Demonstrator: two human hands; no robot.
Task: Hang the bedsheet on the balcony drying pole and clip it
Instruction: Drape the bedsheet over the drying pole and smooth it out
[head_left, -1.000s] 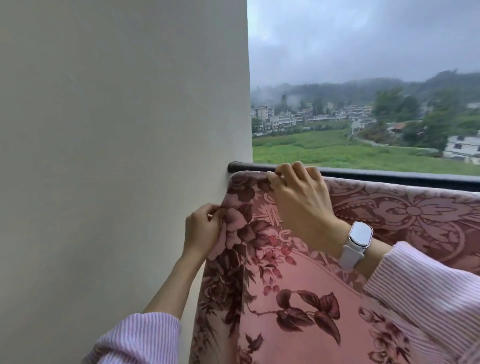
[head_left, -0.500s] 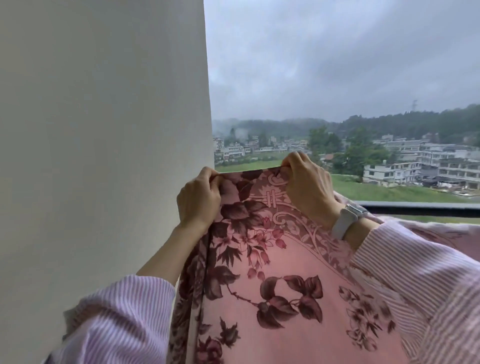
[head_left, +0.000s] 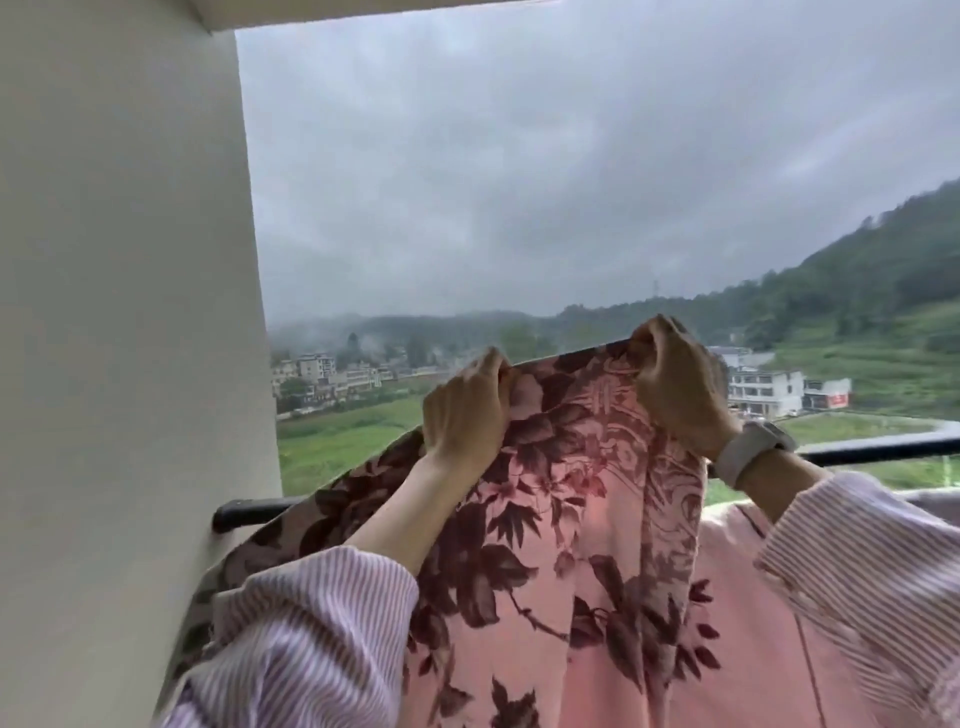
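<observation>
A pink bedsheet (head_left: 587, 519) with dark red flowers is lifted up in front of me, its top edge stretched well above the black drying pole (head_left: 883, 449). My left hand (head_left: 465, 410) grips the sheet's top edge on the left. My right hand (head_left: 680, 379), with a white watch on the wrist, grips the same edge further right and a little higher. The pole's left end (head_left: 244, 512) meets the wall, and the sheet covers its middle. No clip is in view.
A cream wall (head_left: 130, 338) stands close on the left, with a ceiling edge above. Beyond the pole lie open air, green fields, houses and a wooded hill under grey clouds.
Both hands have raised the sheet's edge from the pole up into the air and spread apart. My view has tilted upward and to the right.
</observation>
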